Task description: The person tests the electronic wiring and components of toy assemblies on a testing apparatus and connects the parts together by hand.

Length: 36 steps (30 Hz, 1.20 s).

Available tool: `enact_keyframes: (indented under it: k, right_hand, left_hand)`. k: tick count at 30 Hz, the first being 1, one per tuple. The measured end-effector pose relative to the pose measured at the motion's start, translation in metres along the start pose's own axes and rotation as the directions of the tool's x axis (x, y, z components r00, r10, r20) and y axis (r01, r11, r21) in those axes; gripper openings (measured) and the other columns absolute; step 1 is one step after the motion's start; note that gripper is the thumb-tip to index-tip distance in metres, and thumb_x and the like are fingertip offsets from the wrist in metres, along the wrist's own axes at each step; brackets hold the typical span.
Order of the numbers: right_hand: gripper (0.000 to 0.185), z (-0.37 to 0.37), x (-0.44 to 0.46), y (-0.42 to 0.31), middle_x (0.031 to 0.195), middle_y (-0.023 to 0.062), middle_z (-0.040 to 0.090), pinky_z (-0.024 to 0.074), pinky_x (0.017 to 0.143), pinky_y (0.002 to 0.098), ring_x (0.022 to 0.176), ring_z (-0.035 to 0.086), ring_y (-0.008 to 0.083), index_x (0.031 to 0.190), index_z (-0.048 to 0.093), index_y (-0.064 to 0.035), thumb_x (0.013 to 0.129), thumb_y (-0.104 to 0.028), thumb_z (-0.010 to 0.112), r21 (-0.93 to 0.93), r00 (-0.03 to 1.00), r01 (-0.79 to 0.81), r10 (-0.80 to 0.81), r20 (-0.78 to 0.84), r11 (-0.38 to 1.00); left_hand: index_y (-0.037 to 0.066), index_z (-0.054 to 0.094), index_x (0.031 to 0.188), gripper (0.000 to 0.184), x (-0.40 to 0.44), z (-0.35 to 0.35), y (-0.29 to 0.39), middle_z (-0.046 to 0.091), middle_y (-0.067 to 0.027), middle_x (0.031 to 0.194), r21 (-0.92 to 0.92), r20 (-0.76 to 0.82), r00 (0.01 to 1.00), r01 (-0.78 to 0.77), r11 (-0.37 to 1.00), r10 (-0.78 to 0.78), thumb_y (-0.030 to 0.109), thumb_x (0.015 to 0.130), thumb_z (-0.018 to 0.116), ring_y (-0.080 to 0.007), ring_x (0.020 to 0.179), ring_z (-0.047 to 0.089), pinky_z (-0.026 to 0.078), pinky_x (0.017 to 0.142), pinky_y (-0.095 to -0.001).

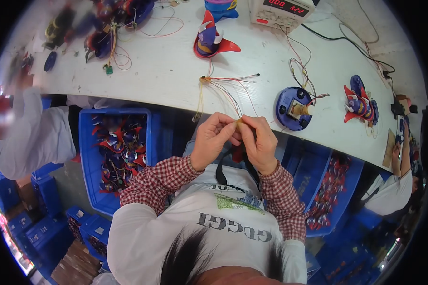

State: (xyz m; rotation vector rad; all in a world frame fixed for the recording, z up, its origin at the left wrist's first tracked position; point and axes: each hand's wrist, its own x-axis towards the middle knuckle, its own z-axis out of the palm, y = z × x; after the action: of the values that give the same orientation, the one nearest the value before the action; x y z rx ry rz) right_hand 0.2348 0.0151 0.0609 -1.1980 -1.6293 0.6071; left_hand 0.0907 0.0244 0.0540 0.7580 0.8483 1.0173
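My left hand and my right hand meet at the table's front edge, both with fingers pinched closed. Between the fingertips is a small yellowish piece, mostly covered, so its kind is unclear. Thin red and dark wires run from near the fingertips up to a bundle joined at a small yellow-brown part on the table. Beyond it stands a purple and red toy part with pointed wings. Right of my hands lies a round blue base with a motor-like part and wires in it.
A power supply with a red display stands at the back, cables trailing right. Another winged toy part lies at right. Blue bins of similar parts flank my lap. Co-workers sit left and right.
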Motion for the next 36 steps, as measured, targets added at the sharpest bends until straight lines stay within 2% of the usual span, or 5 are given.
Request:
enact_keyframes:
  k: [5, 8, 10, 20, 36]
  right_hand:
    - [0.020, -0.005, 0.003, 0.004, 0.085, 0.0083, 0.059, 0.0440, 0.058, 0.0231, 0.066, 0.053, 0.0150, 0.103, 0.061, 0.0042, 0.084, 0.003, 0.062, 0.060, 0.997, -0.072, 0.070, 0.040, 0.996]
    - [0.018, -0.009, 0.006, 0.008, 0.087, 0.0078, 0.057, 0.0446, 0.059, 0.0210, 0.065, 0.054, 0.0135, 0.105, 0.061, 0.0041, 0.087, 0.002, 0.059, 0.094, 0.992, -0.118, 0.113, 0.056, 0.988]
    - [0.017, -0.009, 0.006, 0.009, 0.089, 0.0073, 0.056, 0.0453, 0.059, 0.0189, 0.064, 0.055, 0.0121, 0.106, 0.060, 0.0041, 0.090, 0.001, 0.055, 0.122, 0.985, -0.167, 0.160, 0.068, 0.978]
    - [0.016, -0.006, 0.007, 0.011, 0.089, 0.0069, 0.055, 0.0454, 0.059, 0.0185, 0.064, 0.056, 0.0116, 0.106, 0.059, 0.0043, 0.091, 0.001, 0.054, 0.164, 0.983, -0.182, 0.177, 0.045, 0.970]
    - [0.015, 0.009, 0.004, 0.028, 0.085, 0.0069, 0.056, 0.0438, 0.058, 0.0216, 0.063, 0.054, 0.0130, 0.103, 0.059, 0.0041, 0.089, 0.000, 0.058, 0.198, 0.968, -0.248, 0.248, 0.025, 0.948]
  left_hand:
    - [-0.001, 0.055, 0.101, 0.013, 0.002, -0.011, 0.014, 0.061, -0.0085, 0.083, 0.231, 0.049, 0.999, -0.022, 0.973, 0.011, 0.004, 0.090, 0.059, -0.0139, 0.064, 0.058, 0.051, 0.061, -0.0229]
    - [-0.001, 0.055, 0.101, 0.018, 0.033, -0.040, 0.044, 0.060, -0.0086, 0.087, 0.731, 0.081, 0.914, -0.325, 0.600, 0.397, 0.007, 0.086, 0.063, -0.0160, 0.073, 0.058, 0.049, 0.065, -0.0256]
    - [0.000, 0.056, 0.099, 0.021, 0.064, -0.054, 0.061, 0.056, -0.0095, 0.089, 0.908, 0.372, 0.660, -0.404, -0.109, 0.652, 0.009, 0.082, 0.065, -0.0195, 0.078, 0.055, 0.047, 0.068, -0.0278]
    - [0.002, 0.056, 0.090, 0.011, 0.102, -0.080, 0.046, 0.052, -0.0099, 0.084, 0.781, 0.621, 0.659, -0.475, -0.406, 0.424, 0.008, 0.083, 0.062, -0.0233, 0.074, 0.052, 0.046, 0.067, -0.0295]
    - [0.003, 0.055, 0.087, 0.009, 0.107, -0.086, 0.045, 0.051, -0.0091, 0.082, 0.721, 0.692, 0.593, -0.538, -0.437, 0.412, 0.007, 0.083, 0.062, -0.0220, 0.073, 0.051, 0.046, 0.066, -0.0292]
